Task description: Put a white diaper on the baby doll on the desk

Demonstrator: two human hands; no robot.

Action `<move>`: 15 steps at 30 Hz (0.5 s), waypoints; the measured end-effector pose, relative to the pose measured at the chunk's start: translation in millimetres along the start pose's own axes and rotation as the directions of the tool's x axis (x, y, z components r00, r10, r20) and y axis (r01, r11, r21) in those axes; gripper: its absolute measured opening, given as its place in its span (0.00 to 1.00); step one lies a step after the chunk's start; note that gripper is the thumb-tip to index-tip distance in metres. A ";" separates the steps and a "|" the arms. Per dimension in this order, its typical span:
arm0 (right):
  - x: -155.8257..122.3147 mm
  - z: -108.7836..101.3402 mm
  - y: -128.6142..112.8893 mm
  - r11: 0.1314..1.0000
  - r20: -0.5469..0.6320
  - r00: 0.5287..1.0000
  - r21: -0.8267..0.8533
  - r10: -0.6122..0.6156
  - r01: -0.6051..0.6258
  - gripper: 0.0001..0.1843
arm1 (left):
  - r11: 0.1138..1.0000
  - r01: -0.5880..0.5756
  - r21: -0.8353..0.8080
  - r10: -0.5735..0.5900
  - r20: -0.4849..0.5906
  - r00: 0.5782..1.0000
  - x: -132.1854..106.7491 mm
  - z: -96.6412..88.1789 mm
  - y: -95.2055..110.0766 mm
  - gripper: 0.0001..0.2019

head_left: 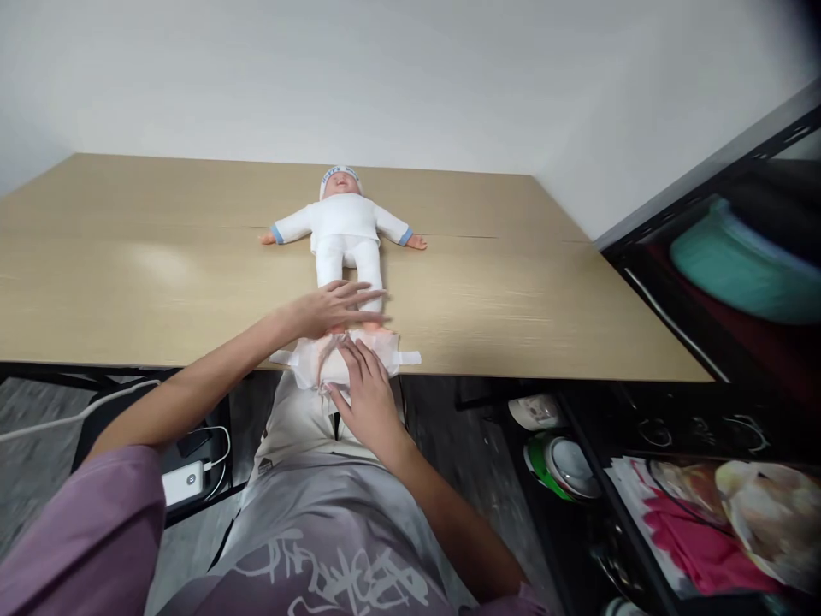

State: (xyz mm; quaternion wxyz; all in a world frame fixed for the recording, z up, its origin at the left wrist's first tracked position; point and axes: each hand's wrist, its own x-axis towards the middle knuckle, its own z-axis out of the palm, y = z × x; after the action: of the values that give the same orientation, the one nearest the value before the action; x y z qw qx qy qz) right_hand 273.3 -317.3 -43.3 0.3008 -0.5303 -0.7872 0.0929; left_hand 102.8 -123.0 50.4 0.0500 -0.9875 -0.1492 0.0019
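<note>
A baby doll (346,218) in a white outfit with blue cuffs lies on its back on the table, arms out and head toward the wall. At its feet, an unfolded diaper (333,370) rests at the table's front edge, its white side tabs spread left and right. My left hand (330,308) is held over the doll's lower legs, fingers stretched out and slightly blurred, with nothing in it. My right hand (369,398) lies on the diaper's right part with fingers extended and thumb apart. The doll's feet are partly hidden by the left hand.
The wooden table (500,282) reaches back to a white wall. To the right stands a black shelf rack with a teal container (744,265), cans (568,466) and a pink cloth (699,539). Below left, a white power bank (184,483) with a cable lies on a dark seat.
</note>
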 end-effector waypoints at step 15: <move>30.4 -15.4 17.6 0.998 0.144 0.989 -0.060 -0.022 0.031 0.38 | 0.927 -0.132 -0.351 0.025 -0.295 0.955 33.8 -53.0 -29.4 0.13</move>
State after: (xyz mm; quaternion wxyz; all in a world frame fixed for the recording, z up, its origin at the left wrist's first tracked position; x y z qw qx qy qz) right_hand 288.0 -285.5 -27.8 0.2281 -0.5208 -0.8163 0.1021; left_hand 127.4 -90.3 106.5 -0.1146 -0.9745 -0.0980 -0.1661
